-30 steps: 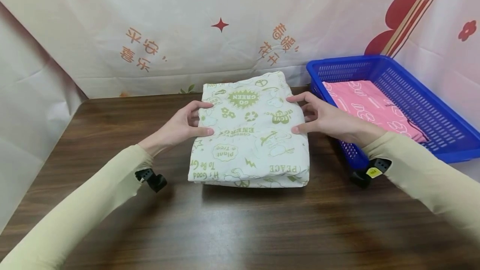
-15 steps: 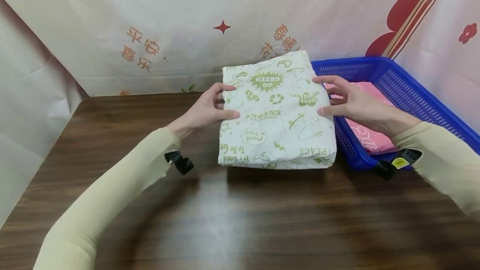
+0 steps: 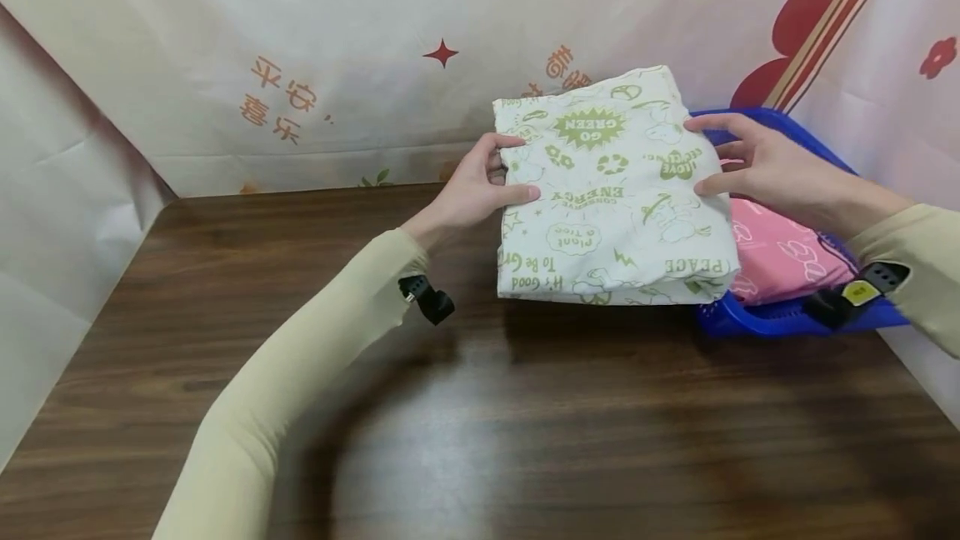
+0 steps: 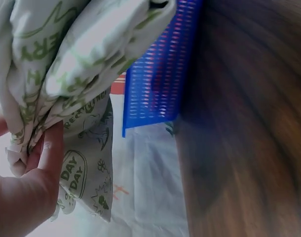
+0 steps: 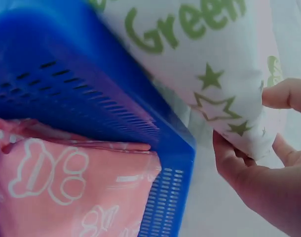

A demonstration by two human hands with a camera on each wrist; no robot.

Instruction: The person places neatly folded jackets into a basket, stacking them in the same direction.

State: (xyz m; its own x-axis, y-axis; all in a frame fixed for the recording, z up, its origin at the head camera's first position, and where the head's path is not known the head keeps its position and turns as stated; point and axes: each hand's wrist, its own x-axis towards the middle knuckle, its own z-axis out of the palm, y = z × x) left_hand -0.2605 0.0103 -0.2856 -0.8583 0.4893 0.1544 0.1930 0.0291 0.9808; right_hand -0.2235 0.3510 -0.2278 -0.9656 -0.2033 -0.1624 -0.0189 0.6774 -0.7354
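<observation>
A thick folded white cloth (image 3: 607,215) with green lettering and drawings hangs raised above the table, its right part overlapping the blue basket in the head view. My left hand (image 3: 483,177) grips its left edge, thumb on top and fingers underneath. On the opposite edge my right hand (image 3: 765,169) pinches it the same way. The left wrist view shows the cloth's folded layers (image 4: 91,59) bunched above the left hand (image 4: 32,182). In the right wrist view the right hand (image 5: 274,163) holds the cloth's corner (image 5: 244,123) beside the basket's rim.
The blue plastic basket (image 3: 780,325) with slotted walls stands at the table's right rear. Inside lies a folded pink cloth (image 3: 795,261) with white outlines. A printed white curtain (image 3: 337,40) hangs behind the brown wooden table (image 3: 247,340).
Both hands have lifted the folded white cloth and carried it right and toward the back, from the middle of the table to the basket's near left side. The basket stays in place.
</observation>
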